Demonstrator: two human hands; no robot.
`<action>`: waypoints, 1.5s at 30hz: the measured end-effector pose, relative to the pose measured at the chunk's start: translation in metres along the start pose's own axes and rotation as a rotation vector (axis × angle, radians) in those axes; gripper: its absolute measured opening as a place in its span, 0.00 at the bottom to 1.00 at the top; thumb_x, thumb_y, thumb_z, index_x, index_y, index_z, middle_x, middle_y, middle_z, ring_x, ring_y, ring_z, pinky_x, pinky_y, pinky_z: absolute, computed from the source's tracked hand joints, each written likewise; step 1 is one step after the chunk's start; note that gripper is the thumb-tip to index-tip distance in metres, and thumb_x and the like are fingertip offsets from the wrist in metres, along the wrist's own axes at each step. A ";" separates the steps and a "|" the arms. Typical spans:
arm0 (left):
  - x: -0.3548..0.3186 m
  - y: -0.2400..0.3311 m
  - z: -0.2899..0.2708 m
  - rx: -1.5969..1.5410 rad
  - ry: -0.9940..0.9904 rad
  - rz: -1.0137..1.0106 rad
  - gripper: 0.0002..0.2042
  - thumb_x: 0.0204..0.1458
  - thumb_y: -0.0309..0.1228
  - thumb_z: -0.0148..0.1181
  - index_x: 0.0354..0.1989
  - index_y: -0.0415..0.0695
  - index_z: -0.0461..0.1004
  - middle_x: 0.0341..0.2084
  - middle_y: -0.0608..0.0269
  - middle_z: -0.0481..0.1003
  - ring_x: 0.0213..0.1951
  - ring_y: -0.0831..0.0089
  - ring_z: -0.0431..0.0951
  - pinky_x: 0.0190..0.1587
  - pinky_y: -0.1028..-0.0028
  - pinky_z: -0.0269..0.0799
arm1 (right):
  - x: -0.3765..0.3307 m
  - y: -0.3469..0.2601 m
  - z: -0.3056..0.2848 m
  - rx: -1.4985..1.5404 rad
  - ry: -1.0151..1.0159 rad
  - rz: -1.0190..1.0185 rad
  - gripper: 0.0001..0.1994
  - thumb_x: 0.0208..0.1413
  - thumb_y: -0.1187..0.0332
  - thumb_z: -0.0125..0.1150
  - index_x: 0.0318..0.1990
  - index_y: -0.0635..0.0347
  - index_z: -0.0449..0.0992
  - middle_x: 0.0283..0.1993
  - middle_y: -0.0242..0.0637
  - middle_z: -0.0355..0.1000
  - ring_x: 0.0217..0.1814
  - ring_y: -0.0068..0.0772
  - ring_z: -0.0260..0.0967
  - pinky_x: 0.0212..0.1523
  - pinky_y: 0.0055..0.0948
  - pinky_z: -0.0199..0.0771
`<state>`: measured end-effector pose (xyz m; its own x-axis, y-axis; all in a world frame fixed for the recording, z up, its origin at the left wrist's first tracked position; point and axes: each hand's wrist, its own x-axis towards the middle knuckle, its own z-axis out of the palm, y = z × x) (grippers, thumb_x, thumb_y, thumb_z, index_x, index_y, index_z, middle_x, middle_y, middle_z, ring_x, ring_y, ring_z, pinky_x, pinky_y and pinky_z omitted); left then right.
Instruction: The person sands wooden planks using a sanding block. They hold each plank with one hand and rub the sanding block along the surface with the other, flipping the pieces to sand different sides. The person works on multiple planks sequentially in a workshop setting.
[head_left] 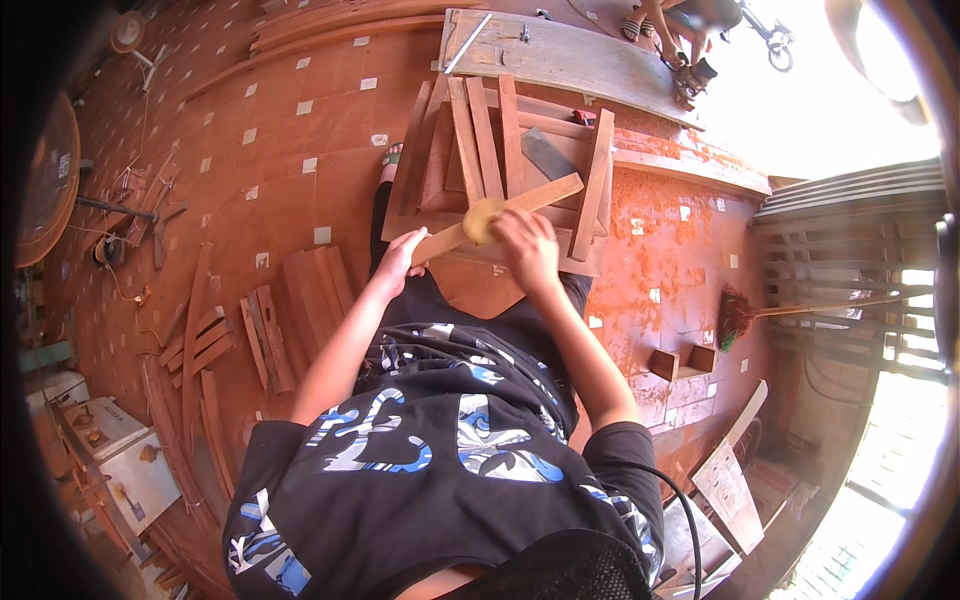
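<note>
Hands grip: left hand [402, 252] holds wooden slat [497, 216], right hand [527, 248] seemingly presses round pad [481, 219].

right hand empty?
No, the right hand presses a round yellowish pad against the wooden slat, which the left hand holds at its lower end.

Tight quarters up front: the wooden slat [500, 212] lies slanted across the stool frame [505, 165], and upright rails crowd just behind it, blocking any reach straight ahead. Both hands sit on that slat, left hand [400, 255] at its low end, right hand [527, 245] mid-length. Open tiled floor [290, 150] to the left of the frame. Loose wood strips [265, 340] clutter lower left; a broom [745, 315] lies out right.
</note>
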<state>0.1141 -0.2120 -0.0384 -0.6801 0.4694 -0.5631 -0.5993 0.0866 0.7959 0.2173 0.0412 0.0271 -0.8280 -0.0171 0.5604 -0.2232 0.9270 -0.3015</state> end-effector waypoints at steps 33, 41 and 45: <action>-0.005 0.007 0.005 -0.006 0.040 -0.066 0.18 0.66 0.50 0.54 0.40 0.47 0.77 0.26 0.69 0.75 0.23 0.79 0.74 0.19 0.79 0.64 | -0.003 -0.025 0.015 -0.050 -0.231 0.120 0.16 0.51 0.74 0.60 0.44 0.45 0.86 0.57 0.18 0.80 0.70 0.28 0.68 0.77 0.56 0.51; -0.005 0.012 0.008 -0.075 0.002 -0.082 0.18 0.65 0.50 0.55 0.40 0.46 0.74 0.25 0.70 0.72 0.21 0.81 0.69 0.20 0.78 0.61 | -0.004 0.038 0.007 -0.212 0.069 0.407 0.15 0.50 0.77 0.59 0.44 0.54 0.84 0.50 0.36 0.82 0.62 0.46 0.74 0.62 0.51 0.69; 0.004 -0.001 0.007 -0.137 0.060 -0.080 0.20 0.65 0.51 0.55 0.43 0.44 0.75 0.24 0.70 0.72 0.21 0.81 0.70 0.20 0.78 0.61 | 0.007 -0.077 0.012 0.125 -0.209 0.141 0.14 0.51 0.72 0.62 0.46 0.51 0.84 0.50 0.31 0.82 0.68 0.38 0.69 0.68 0.57 0.62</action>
<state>0.1147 -0.2039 -0.0403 -0.6497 0.4117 -0.6390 -0.7016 -0.0012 0.7126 0.2228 -0.0349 0.0447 -0.9405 0.0197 0.3394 -0.1497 0.8723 -0.4655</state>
